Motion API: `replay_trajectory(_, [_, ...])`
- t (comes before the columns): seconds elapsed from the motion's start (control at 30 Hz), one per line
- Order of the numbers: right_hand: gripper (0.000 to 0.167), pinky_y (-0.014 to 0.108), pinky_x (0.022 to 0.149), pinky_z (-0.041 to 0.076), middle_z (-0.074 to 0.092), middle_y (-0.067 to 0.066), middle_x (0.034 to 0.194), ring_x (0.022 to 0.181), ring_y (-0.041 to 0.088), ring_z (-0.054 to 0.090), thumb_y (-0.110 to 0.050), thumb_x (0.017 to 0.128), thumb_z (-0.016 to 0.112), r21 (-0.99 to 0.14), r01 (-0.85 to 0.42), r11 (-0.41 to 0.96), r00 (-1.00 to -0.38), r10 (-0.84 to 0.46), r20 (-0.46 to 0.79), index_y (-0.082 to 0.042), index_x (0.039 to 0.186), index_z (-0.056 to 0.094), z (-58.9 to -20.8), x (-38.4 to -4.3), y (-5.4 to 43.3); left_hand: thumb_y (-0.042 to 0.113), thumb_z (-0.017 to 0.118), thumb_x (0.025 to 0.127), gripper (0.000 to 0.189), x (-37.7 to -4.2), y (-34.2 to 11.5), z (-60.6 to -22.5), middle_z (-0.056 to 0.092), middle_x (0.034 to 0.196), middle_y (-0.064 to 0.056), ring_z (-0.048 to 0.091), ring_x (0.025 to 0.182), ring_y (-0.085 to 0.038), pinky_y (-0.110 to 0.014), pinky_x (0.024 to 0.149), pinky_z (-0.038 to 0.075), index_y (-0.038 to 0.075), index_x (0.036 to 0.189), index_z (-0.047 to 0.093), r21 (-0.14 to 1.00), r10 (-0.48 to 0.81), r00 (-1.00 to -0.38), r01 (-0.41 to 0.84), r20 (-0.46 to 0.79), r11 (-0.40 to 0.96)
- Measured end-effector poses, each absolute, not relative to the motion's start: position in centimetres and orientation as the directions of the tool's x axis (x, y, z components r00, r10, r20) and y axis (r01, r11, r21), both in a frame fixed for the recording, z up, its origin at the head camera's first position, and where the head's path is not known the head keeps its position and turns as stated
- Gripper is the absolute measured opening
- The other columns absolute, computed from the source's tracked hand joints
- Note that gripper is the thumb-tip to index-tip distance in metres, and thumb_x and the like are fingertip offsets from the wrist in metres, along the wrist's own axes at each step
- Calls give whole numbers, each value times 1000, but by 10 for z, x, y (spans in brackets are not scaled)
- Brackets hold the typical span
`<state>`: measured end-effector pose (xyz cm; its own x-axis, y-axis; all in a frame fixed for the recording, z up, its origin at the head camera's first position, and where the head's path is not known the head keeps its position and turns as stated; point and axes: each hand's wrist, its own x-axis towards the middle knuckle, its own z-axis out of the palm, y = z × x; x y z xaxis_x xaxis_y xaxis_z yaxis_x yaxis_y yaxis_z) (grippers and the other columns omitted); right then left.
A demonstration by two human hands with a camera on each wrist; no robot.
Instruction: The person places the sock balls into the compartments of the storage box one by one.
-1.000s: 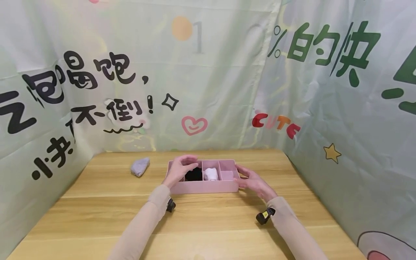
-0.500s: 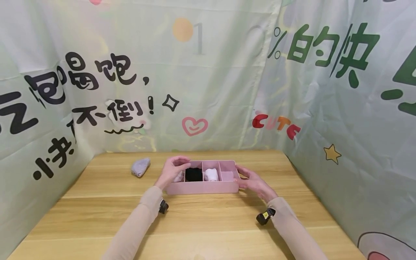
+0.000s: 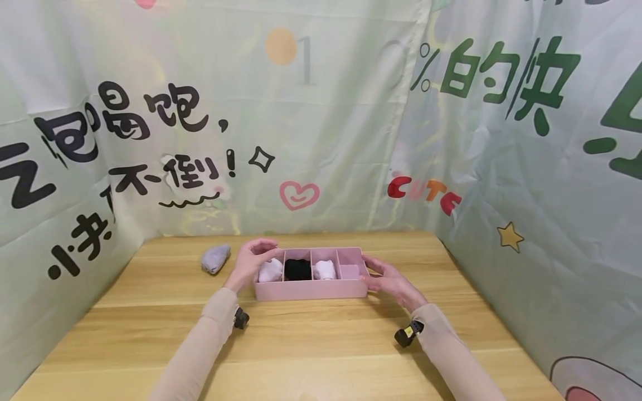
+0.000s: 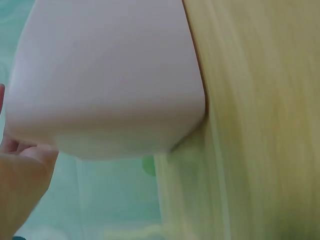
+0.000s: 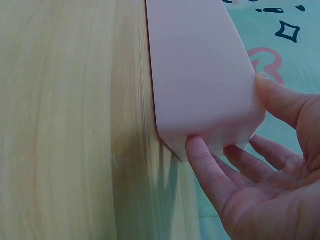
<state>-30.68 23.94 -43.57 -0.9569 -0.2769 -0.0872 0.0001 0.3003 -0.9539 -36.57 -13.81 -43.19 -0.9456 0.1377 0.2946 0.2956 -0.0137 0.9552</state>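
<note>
A pink box [image 3: 311, 288] with a row of compartments stands on the table between my hands. From left to right it holds a pale lilac-white cloth bundle [image 3: 271, 270], a black cloth bundle [image 3: 298, 269] and a white cloth bundle [image 3: 325, 269]. The rightmost compartment shows pink inside. At the box's left end is my left hand [image 3: 251, 262], its fingers loosely bent over the far left corner. My right hand [image 3: 393, 281] touches the right end; the right wrist view shows the thumb at the top edge and fairly straight fingers [image 5: 212, 172] against the end wall.
A grey-lilac cloth bundle [image 3: 215, 259] lies on the wooden table [image 3: 301, 345], left of the box. Printed curtains [image 3: 326, 139] hang behind the table and along both sides.
My left hand has moved left from over the black bundle to the box's left end, uncovering the pale bundle in the left compartment. My right hand stays at the right end.
</note>
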Motion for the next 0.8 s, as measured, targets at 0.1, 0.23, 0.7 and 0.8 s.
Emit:
replay_trajectory(0.1, [73,49,106,43,17,19,162,143,46,28,-11,96,62,-957,-3,291,-956,-281,-83,-8,156,21,-437,-306,239,4,75,85,27,-361,-147,-426,73,90,1,66,81,-8,-24,70,54,-6,108,67,959,138,-949,284,283,-8])
replay_trajectory(0.23, [74,49,106,44,15,20,162,142,47,27,-9,96,62,-962,-8,274,-953,-292,-75,-7,156,20,-437,-306,240,6,75,86,20,-360,-159,-423,73,90,5,67,84,-8,-23,75,54,2,105,69,961,121,-954,278,275,5])
replay_trajectory(0.7, [77,44,104,47,20,18,162,142,45,29,-13,93,66,-955,-12,297,-954,-288,-78,-9,156,22,-439,-306,242,12,77,85,27,-369,-219,-431,71,96,9,66,87,-4,-27,77,55,7,111,68,958,112,-966,248,234,142])
replay_trajectory(0.8, [76,45,105,46,22,17,162,142,44,31,-11,93,65,-955,-13,297,-955,-287,-76,-10,156,23,-436,-307,238,9,74,87,31,-363,-236,-422,70,97,11,65,93,-7,-24,80,54,3,116,65,963,100,-972,224,211,146])
